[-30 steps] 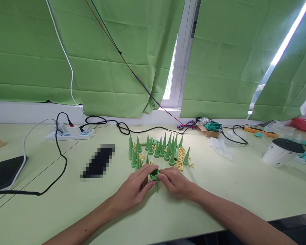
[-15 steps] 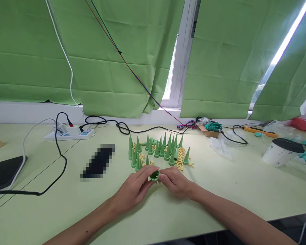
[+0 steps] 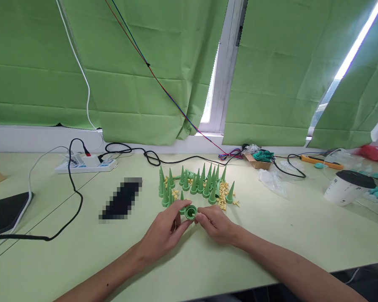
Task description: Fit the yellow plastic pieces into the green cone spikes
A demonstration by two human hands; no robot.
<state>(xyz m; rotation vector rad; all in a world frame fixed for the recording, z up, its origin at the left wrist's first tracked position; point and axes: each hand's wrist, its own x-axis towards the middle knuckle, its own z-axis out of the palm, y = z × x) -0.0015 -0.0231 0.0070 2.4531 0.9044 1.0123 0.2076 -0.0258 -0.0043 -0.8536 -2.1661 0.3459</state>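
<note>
My left hand (image 3: 164,228) grips a hollow green cone (image 3: 190,212) between thumb and fingers, its round open end turned up toward me. My right hand (image 3: 219,224) is closed in a pinch at the cone's right rim. A pale bit shows by those fingertips, but what they hold is too small to make out. Just beyond both hands stand several green cones (image 3: 207,188), points up. Small yellow pegs (image 3: 223,201) lie scattered among them.
A blurred-out dark object (image 3: 121,199) lies to the left. Behind it are a white power strip (image 3: 88,164) and a black cable (image 3: 78,205). On the right are a small cardboard box (image 3: 260,161), plastic bags (image 3: 272,182), an orange-handled tool (image 3: 321,162) and a white cup (image 3: 348,188) with a dark lid.
The green cone has tilted so its open end faces me more fully. My left fingers have shifted slightly left and up around it; my right hand has barely moved.
</note>
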